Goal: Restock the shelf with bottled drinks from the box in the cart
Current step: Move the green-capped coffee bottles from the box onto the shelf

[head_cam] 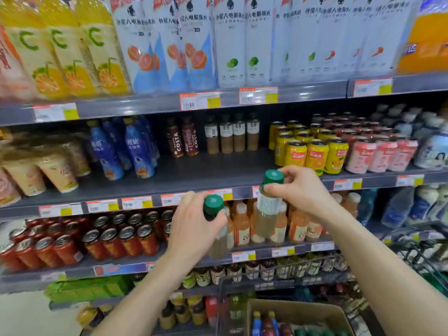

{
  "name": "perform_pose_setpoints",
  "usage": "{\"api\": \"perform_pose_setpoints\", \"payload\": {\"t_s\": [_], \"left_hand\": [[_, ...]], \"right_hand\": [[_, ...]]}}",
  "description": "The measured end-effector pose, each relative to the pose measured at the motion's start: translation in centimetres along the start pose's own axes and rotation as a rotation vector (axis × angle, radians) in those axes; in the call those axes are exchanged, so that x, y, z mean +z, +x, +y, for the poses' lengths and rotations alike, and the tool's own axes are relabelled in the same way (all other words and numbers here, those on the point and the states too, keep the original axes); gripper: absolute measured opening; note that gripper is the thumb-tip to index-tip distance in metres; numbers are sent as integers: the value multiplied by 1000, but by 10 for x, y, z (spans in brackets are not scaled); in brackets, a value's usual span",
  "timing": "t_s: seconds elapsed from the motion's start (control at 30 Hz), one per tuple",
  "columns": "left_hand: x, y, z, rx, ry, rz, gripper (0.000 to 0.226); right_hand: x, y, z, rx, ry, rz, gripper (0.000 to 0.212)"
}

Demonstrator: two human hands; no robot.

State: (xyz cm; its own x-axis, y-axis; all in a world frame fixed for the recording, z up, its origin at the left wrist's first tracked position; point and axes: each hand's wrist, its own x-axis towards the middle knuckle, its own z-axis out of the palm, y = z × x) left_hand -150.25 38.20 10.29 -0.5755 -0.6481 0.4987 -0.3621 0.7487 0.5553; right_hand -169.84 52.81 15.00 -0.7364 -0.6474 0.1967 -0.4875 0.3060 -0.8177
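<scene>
The left hand curls round the neck of a clear plastic bottle of tan drink with a dark green cap, covering its label. The right hand pinches a second such bottle at its cap, white label showing. Both hang before the dark grey metal shelf, where four similar bottles stand at the back. The brown cardboard box in the black wire cart is cut off below, contents blurred.

Left hand: you grip the left bottle at its neck, forearm reaching up.
Right hand: you pinch the right bottle under its cap, held higher.
</scene>
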Motion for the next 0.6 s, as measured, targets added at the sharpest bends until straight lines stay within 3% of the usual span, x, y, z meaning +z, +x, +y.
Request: {"api": "perform_pose_setpoints", "payload": {"t_s": [0.33, 0.6], "left_hand": [[-17, 120, -2, -15, 36, 210, 38], [8, 187, -29, -93, 89, 173, 39]], "right_hand": [[1, 126, -33, -122, 105, 106, 50], [22, 187, -14, -82, 46, 103, 38]]}}
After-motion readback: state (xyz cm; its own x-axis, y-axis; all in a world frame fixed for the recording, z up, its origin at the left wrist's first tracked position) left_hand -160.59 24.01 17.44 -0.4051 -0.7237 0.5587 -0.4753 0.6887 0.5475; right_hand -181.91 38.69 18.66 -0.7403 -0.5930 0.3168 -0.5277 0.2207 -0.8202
